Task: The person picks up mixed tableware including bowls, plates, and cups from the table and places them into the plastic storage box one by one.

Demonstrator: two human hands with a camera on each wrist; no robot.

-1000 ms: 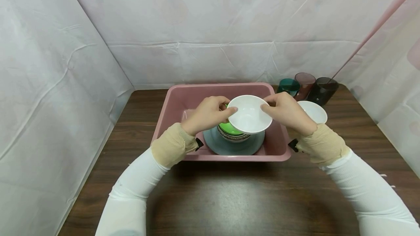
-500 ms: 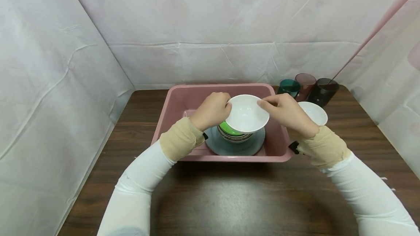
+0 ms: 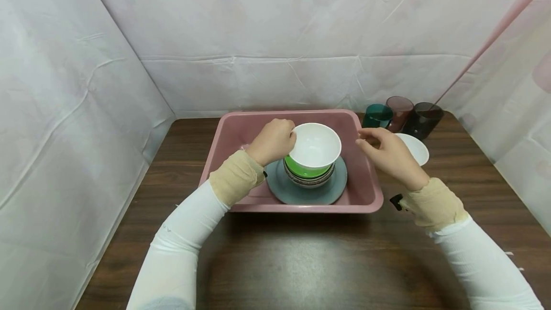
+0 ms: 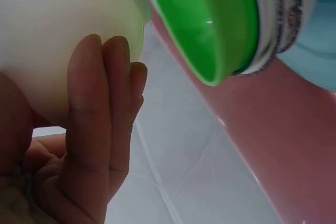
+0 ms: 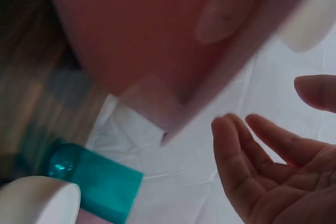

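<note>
Left hand (image 3: 273, 141) cupped against white bowl (image 3: 315, 145), steadying it atop green bowl (image 3: 306, 167); right hand (image 3: 385, 154) loosely open, empty, beside pink tub (image 3: 366, 190).

On a dark wooden table (image 3: 301, 262) hemmed in on three sides by wrinkled white sheeting (image 3: 275, 37), three tumblers stand close together in the far right corner: a teal one (image 3: 377, 115), a dusky pink one (image 3: 399, 108) and a dark smoky one (image 3: 424, 118). Just in front of them a small white dish (image 3: 416, 147) sits on the bare wood, outside the basin.
</note>
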